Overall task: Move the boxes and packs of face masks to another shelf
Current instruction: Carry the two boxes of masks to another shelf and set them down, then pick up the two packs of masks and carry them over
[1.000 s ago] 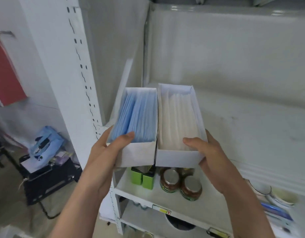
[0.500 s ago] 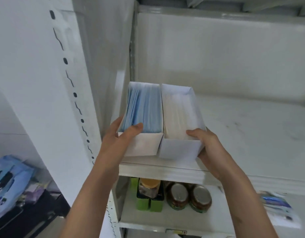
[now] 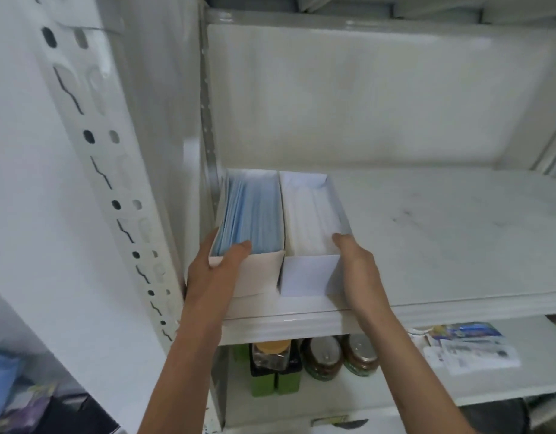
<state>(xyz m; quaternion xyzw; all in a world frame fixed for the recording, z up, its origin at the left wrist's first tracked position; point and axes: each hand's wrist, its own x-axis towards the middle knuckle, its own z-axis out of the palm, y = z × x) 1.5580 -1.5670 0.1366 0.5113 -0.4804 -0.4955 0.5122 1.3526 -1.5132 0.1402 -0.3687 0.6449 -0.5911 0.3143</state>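
Note:
Two open white boxes stand side by side on the upper white shelf, pushed into its left corner. The left box is filled with blue face masks; the right box is filled with white face masks. My left hand grips the near left corner of the blue-mask box, thumb hooked over its front rim onto the masks. My right hand grips the near right corner of the white-mask box, thumb over the rim. Both boxes rest on the shelf board.
The shelf's perforated white upright rises at the left. On the shelf below stand green boxes, a small bottle, two lidded jars and flat printed packs. Bags lie on the floor at the lower left.
Both hands lifted the two boxes from in front of the lower shelf up onto the upper shelf and slid them back into its left corner, where they now rest.

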